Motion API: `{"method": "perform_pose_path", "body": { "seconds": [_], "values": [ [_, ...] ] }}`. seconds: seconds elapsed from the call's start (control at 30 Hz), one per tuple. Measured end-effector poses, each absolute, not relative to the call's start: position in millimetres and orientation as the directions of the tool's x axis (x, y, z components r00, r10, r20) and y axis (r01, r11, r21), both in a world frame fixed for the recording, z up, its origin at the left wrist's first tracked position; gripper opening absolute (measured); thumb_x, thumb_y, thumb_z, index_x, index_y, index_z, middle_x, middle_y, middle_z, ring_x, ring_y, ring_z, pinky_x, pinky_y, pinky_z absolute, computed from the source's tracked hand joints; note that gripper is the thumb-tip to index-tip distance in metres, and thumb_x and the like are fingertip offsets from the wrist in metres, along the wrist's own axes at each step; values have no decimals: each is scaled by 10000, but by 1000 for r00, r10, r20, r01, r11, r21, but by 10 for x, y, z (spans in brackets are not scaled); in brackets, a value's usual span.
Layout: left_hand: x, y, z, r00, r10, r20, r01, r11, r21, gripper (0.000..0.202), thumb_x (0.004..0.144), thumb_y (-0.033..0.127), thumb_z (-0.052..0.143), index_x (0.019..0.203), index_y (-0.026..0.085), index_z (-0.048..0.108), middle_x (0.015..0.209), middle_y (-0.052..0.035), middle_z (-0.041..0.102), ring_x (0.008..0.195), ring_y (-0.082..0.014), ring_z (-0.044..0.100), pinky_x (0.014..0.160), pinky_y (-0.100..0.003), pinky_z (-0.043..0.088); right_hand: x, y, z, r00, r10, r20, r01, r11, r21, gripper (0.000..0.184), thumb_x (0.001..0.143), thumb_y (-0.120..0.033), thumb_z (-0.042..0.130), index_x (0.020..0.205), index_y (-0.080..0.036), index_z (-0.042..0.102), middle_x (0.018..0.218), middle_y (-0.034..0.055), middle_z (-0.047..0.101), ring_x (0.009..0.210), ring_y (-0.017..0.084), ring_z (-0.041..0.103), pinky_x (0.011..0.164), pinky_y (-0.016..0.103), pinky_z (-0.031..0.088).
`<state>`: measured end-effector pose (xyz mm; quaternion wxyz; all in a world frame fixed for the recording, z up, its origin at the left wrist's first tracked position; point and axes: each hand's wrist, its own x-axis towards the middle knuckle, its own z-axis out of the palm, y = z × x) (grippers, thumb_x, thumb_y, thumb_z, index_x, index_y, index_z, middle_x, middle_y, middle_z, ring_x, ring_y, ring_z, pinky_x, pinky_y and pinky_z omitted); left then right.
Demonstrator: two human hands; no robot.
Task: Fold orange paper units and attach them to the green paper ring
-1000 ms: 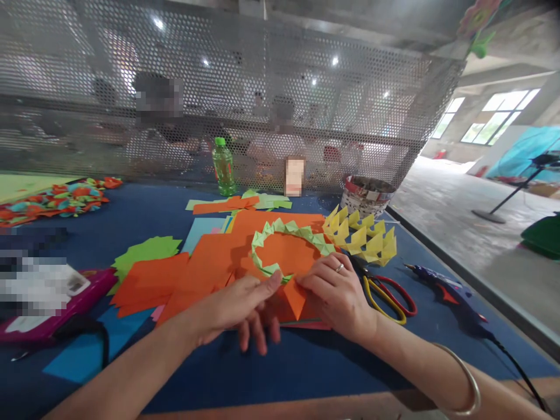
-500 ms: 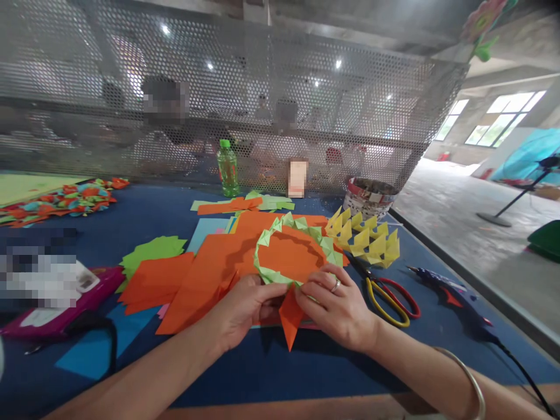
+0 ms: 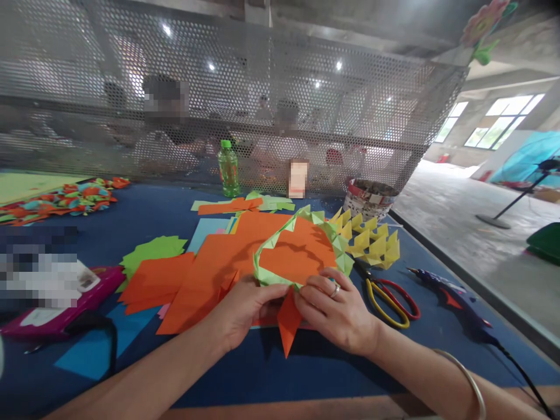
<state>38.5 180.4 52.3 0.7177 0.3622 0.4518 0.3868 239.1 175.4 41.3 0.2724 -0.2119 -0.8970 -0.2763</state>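
scissors (image 3: 389, 294) lie right of the paper ring (image 3: 339, 248), glue gun (image 3: 450, 296) farther right, bottle (image 3: 228, 170) behind.

A bottle (image 3: 228, 169) stands at the counter's (image 3: 144, 216) far edge by a mesh screen (image 3: 306, 105), a basket (image 3: 370, 198) near the far right corner, a yellow crown (image 3: 371, 242) just before it, scissors (image 3: 389, 297) and a glue gun (image 3: 450, 297) along the right edge, and a pink case (image 3: 61, 315) at the left.

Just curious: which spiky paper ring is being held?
The green ring, pinched between left hand and right hand; the yellow ring lies untouched on the table.

Matt folded paper ring (image 3: 301, 245)
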Motion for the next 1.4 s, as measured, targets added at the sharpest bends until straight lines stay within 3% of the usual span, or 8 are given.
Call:
{"method": "perform_pose_path", "body": {
  "seconds": [0.17, 0.33, 0.5, 0.67, 0.77, 0.87, 1.07, 1.4],
  "values": [
    [401, 1781, 528, 216, 901, -376, -243, 423, 873, 431, 566, 259, 898, 955, 156, 743, 881, -46, 777, 778, -195, 717, 693, -256, 575, 2384, 1756, 402, -773, 260, 579, 536, 756, 375, 165, 953, -149, 531, 957, -159, 696, 935, 48, 753, 931, 211, 628, 932, 435, 409],
    [383, 1772, 521, 194, 892, -407, -236, 446, 864, 240, 658, 200, 822, 877, 157, 733, 780, -10, 761, 716, -149, 700, 618, -192, 528, 2353, 1738, 374, -757, 261, 599, 535, 774, 338, 188, 918, -259, 548, 999, -167, 691, 965, 70, 764, 983, 237, 628, 944, 463, 408],
    [400, 1785, 525, 219, 885, -411, -240, 457, 856, 274, 625, 219, 839, 867, 135, 742, 808, -41, 774, 729, -180, 712, 683, -251, 577, 2344, 1731, 411, -761, 228, 607, 526, 765, 371, 170, 949, -255, 555, 1007, -168, 689, 934, 67, 768, 985, 238, 638, 925, 445, 416],
    [394, 1825, 496, 207, 889, -408, -261, 453, 853, 310, 566, 246, 876, 820, 133, 740, 815, -66, 775, 770, -203, 720, 737, -295, 604, 2392, 1759, 477, -616, 386, 687, 623, 772, 124, 169, 932, -196, 580, 1067, -191, 682, 946, 52, 766, 951, 223, 633, 891, 418, 421],
    [379, 1844, 494, 194, 891, -411, -256, 450, 855, 307, 566, 206, 873, 837, 140, 745, 849, -64, 777, 786, -197, 722, 712, -278, 606, 2416, 1795, 483, -471, 490, 733, 655, 751, -81, 118, 921, -168, 609, 996, -213, 688, 910, 47, 754, 897, 209, 633, 827, 391, 442],
    [368, 1855, 504, 203, 890, -408, -243, 449, 860, 320, 609, 190, 857, 908, 142, 753, 925, -77, 778, 815, -195, 724, 706, -270, 610, 2424, 1822, 474, -416, 530, 739, 622, 759, -194, 99, 912, -138, 616, 939, -209, 680, 871, 49, 740, 843, 201, 634, 794, 386, 456],
    [371, 1845, 521, 223, 884, -410, -232, 457, 858, 248, 676, 231, 823, 896, 135, 762, 932, -85, 781, 868, -205, 730, 722, -272, 616, 2418, 1801, 498, -403, 554, 728, 572, 774, -272, 99, 918, -141, 617, 950, -207, 683, 865, 45, 729, 845, 204, 629, 810, 399, 464],
    [353, 1858, 480, 250, 878, -408, -217, 462, 860, 268, 693, 265, 836, 908, 129, 754, 939, -94, 788, 837, -194, 739, 730, -262, 620, 2399, 1777, 486, -446, 565, 694, 584, 771, -253, 120, 917, -159, 608, 970, -212, 702, 873, 46, 736, 863, 211, 614, 819, 400, 472]
  ]
}}
